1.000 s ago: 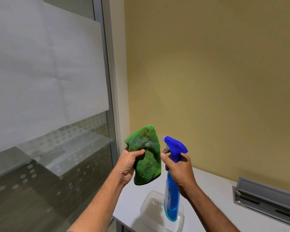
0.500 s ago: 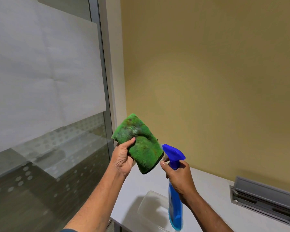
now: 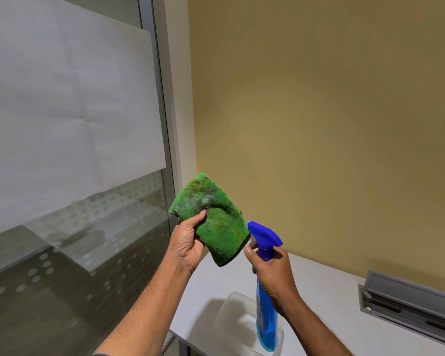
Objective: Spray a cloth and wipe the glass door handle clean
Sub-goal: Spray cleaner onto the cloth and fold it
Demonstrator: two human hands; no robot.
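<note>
Above the white surface (image 3: 319, 283), your left hand (image 3: 188, 242) grips a fuzzy green microfibre cloth (image 3: 213, 219); your right hand (image 3: 274, 273) clasps a translucent blue plastic spray bottle (image 3: 266, 312).

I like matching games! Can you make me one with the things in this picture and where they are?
Things:
1. green cloth
2. blue spray bottle
3. clear plastic container
4. white paper sheet

Places:
A. on the white table
B. in the right hand
C. on the glass panel
D. in the left hand

Pairs: 1-D, 2-B, 3-A, 4-C
</note>
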